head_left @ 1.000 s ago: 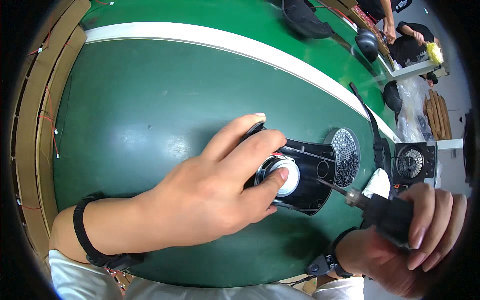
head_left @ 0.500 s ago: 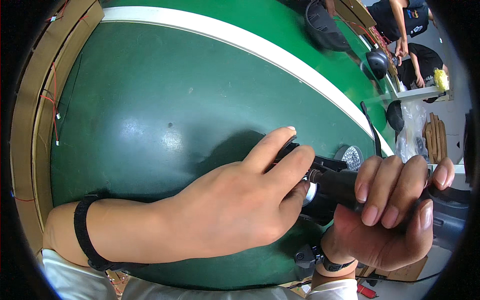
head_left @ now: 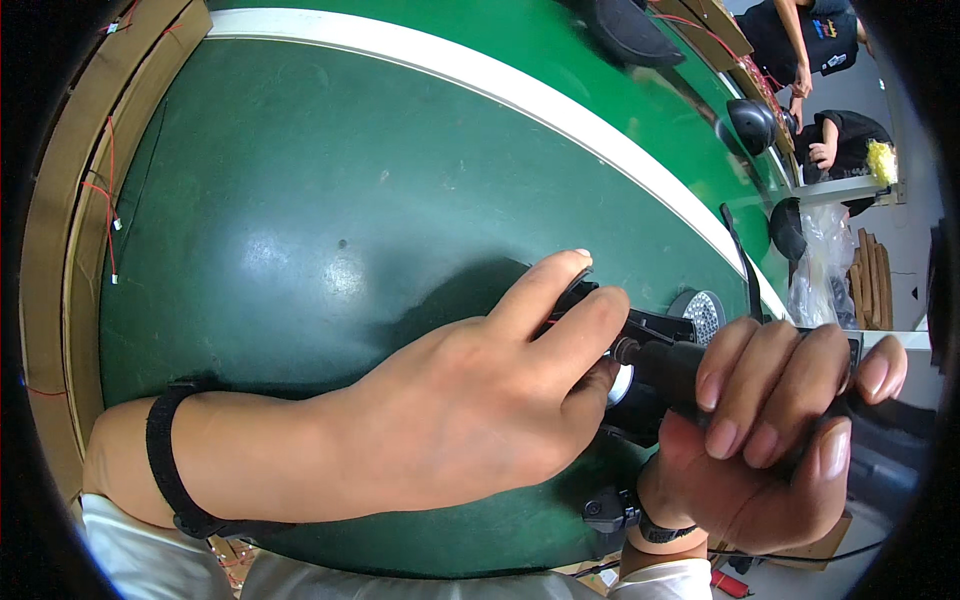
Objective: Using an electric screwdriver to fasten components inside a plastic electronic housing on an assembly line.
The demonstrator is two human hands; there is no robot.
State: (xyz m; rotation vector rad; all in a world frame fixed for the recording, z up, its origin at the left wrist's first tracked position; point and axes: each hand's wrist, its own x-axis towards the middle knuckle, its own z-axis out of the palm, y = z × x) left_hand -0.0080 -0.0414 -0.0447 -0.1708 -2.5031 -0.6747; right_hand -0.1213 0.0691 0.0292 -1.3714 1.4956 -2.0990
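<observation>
I have the right hand wrapped round a black power screwdriver | left hand grasping a black plastic shell over the green tabletop | probably light, stiff, slick; I'd hold its edges, sparing the silver speaker

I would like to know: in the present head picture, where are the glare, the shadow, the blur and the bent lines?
In the head view, pale glare patches sit on the green tabletop; a soft shadow lies just above the left grip; the white strip curves with lens distortion; the black tool looks blurred toward the right rim.
</observation>
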